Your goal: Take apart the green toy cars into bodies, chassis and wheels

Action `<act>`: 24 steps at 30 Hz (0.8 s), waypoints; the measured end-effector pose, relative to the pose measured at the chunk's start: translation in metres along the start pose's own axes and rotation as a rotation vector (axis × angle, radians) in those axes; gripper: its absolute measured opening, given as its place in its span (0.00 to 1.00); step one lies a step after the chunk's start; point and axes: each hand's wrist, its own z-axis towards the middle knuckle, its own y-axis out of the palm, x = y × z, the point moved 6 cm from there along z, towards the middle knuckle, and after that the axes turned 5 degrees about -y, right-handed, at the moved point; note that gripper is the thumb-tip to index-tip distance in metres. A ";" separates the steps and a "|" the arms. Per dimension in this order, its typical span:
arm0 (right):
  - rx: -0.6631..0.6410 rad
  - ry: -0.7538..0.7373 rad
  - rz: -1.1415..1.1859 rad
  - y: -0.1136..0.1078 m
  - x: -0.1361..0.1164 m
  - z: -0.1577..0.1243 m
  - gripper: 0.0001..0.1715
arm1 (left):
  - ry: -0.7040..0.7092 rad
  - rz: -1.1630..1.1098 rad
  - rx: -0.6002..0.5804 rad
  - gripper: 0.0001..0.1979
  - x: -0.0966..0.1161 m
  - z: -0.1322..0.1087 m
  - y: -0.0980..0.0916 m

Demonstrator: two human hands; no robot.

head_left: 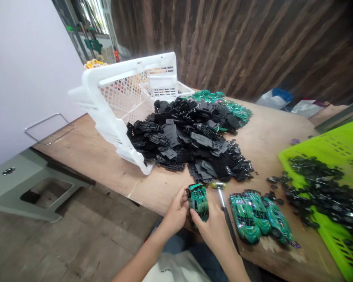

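Note:
Near the table's front edge, a green toy car (199,200) is held between my two hands. My left hand (179,207) grips its left side with the fingers closed. On its right side my right hand (210,221) is closed, the thumb lying across the car body. Just right of them lies a hammer (220,194) with a yellowish head and dark handle. Several more green toy cars (257,217) stand close together beyond the hammer. Ahead of my hands spreads a heap of black plastic car bases (191,133).
A white basket (129,70) lies tipped on its side behind the black heap. Green car shells (238,107) are piled farther back. At right, a lime-green basket (300,150) spills black wheels (326,180) onto the table (270,129). A grey stool (44,188) stands at left.

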 end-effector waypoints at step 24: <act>0.005 0.014 0.869 -0.022 0.003 0.009 0.19 | 0.230 0.200 -0.054 0.21 0.024 -0.022 0.016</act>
